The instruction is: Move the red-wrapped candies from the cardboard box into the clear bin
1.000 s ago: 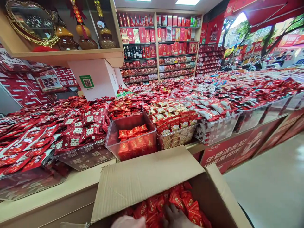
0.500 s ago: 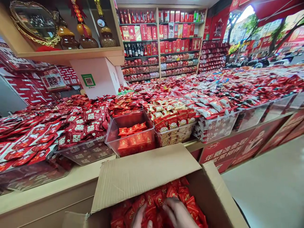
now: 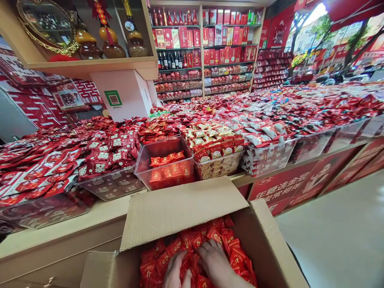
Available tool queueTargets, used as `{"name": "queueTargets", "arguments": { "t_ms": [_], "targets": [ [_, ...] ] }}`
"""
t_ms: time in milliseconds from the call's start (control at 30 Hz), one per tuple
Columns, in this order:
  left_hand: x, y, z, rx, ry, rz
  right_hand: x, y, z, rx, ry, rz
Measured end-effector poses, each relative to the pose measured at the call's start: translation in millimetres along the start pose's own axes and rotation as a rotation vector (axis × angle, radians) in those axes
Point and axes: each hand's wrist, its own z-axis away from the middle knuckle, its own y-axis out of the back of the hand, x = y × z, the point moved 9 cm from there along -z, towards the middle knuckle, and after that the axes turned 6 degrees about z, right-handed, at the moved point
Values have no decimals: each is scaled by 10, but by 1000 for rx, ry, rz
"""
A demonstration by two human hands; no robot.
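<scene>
An open cardboard box [image 3: 186, 208] at the bottom centre holds many small red packets [image 3: 237, 254] with gold print. Both my hands are inside it, down among the packets. My left hand [image 3: 177, 272] has its thumb and fingers apart, with red packets between them. To its right, my right hand [image 3: 214, 260] lies over the packets with bent fingers, the fingertips partly sunk between them. Whether either hand grips a packet cannot be made out.
Beyond the box, a clear bin [image 3: 165, 170] is partly filled with red packets. Heaped bins [image 3: 111, 186] of sweets line the counter [image 3: 102, 216] on both sides. A cabinet [image 3: 90, 68] overhangs at upper left. Pale floor [image 3: 336, 224] shows at right.
The view has shifted slightly. My right hand has moved a little left and its fingers reach over the packets; my left hand is still among them.
</scene>
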Motion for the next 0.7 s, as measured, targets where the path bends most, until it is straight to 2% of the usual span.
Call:
{"name": "queueTargets", "arguments": {
  "t_ms": [100, 200, 300, 400, 467, 600, 700],
  "targets": [
    [1, 28, 7, -51, 182, 119, -10, 162, -23, 62, -40, -130],
    [42, 30, 6, -74, 269, 183, 30, 231, 5, 83, -49, -298],
    [-24, 20, 19, -52, 359, 228, -9, 133, 94, -2, 52, -334],
    [-81, 27, 46, -21, 419, 275, -98, -45, 216, -133, 157, -261],
    [-86, 42, 54, -10, 443, 306, -133, -110, 253, -153, 175, -204],
    [-61, 53, 50, -9, 472, 361, -34, -96, 188, -69, 13, -300],
    [-47, 13, 73, -20, 509, 403, 88, 20, 139, 55, -139, -599]
  ]
}}
